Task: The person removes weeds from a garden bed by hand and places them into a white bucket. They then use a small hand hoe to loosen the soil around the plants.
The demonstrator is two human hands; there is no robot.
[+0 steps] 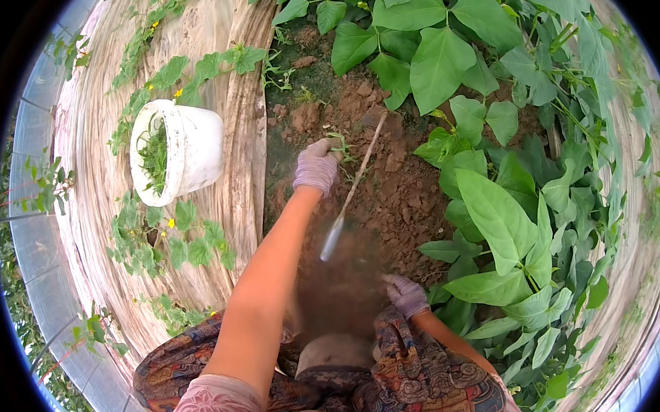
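My left hand (318, 164), in a thin pale glove, reaches forward over the bare soil (414, 201). Its fingers are closed on a small green weed (342, 146). Just right of it lies a small hand hoe (359, 173), with its pale grip towards me and its soil-covered blade (382, 119) at the far end. My right hand (407, 296), gloved too, is low beside my knee, at the edge of the leafy plants. Blur hides whether its fingers hold anything.
A white plastic bucket (198, 146) with pulled greens (155, 159) inside lies tipped on the plastic sheeting (246, 210) at left. Yellow-flowered vines (192, 241) cross the sheet. Broad-leaved plants (498, 219) crowd the right side. Clear film (35, 137) stands along the left edge.
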